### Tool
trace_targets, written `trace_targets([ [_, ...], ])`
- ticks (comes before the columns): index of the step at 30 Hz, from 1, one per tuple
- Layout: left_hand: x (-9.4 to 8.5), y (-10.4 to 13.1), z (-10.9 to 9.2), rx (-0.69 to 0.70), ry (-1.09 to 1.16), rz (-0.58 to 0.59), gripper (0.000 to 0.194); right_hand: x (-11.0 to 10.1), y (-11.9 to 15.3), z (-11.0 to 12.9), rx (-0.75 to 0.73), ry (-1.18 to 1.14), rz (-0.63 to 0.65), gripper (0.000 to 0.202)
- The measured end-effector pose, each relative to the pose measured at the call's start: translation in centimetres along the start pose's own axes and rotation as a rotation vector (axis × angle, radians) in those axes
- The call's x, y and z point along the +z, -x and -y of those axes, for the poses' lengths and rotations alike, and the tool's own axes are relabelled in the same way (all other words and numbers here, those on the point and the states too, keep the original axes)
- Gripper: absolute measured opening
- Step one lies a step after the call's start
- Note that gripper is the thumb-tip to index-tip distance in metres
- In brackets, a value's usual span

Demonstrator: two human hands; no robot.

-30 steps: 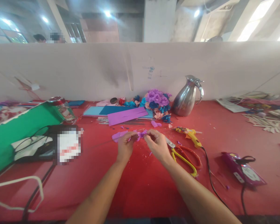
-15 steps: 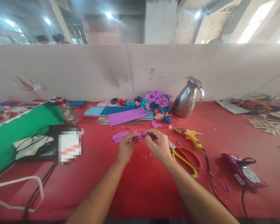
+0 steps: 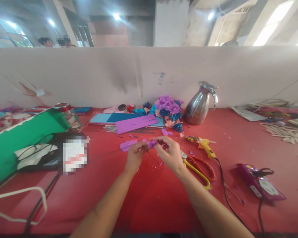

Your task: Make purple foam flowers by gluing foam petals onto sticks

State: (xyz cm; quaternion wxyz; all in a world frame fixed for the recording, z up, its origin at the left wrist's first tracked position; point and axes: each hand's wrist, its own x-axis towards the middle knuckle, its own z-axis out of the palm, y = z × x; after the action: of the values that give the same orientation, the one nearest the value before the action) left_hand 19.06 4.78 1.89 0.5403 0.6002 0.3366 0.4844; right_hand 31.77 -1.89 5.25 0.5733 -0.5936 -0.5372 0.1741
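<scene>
A small purple paper flower (image 3: 152,143) is held between my two hands above the red table. My left hand (image 3: 137,153) pinches its left side, fingers closed. On the other side my right hand (image 3: 169,152) has its thumb and fingers closed round the flower's right edge. Purple paper pieces (image 3: 128,145) lie just left of my left hand. Behind the hands a long purple paper strip (image 3: 136,124) rests on blue sheets (image 3: 101,118). Scissors (image 3: 198,170) with yellow and red handles lie right of my right hand, partly hidden by it.
Back centre holds a bunch of paper flowers (image 3: 167,105) beside a steel jug (image 3: 200,104). A yellow glue gun (image 3: 206,148) and a purple power strip (image 3: 260,183) lie right. Left stand a glass jar (image 3: 71,117) and green board (image 3: 27,142), with a black bag (image 3: 52,158).
The right hand's fingers have shifted slightly at the purple flower. Both hands keep nearly the same place.
</scene>
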Motion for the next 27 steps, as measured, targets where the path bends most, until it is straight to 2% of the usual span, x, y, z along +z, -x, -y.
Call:
trace_targets([
  [8, -0.08, -0.22, 0.58, -0.045, 0.013, 0.005, 0.008, 0.17, -0.07, -0.1, 0.121, -0.012, -0.031, 0.019],
  [14, 0.06, -0.04, 0.29, -0.067, 0.034, 0.028, 0.011, -0.15, -0.29, 0.04, 0.005, -0.069, 0.039, 0.02],
  [21, -0.05, -0.17, 0.44, -0.093, 0.102, 0.082, 0.011, 0.06, -0.27, -0.42, 0.119, -0.127, 0.015, 0.019],
  [27, -0.27, -0.19, 0.74, -0.11, 0.135, 0.12, 0.008, -0.24, -0.41, -0.16, 0.043, -0.161, 0.098, 0.019],
])
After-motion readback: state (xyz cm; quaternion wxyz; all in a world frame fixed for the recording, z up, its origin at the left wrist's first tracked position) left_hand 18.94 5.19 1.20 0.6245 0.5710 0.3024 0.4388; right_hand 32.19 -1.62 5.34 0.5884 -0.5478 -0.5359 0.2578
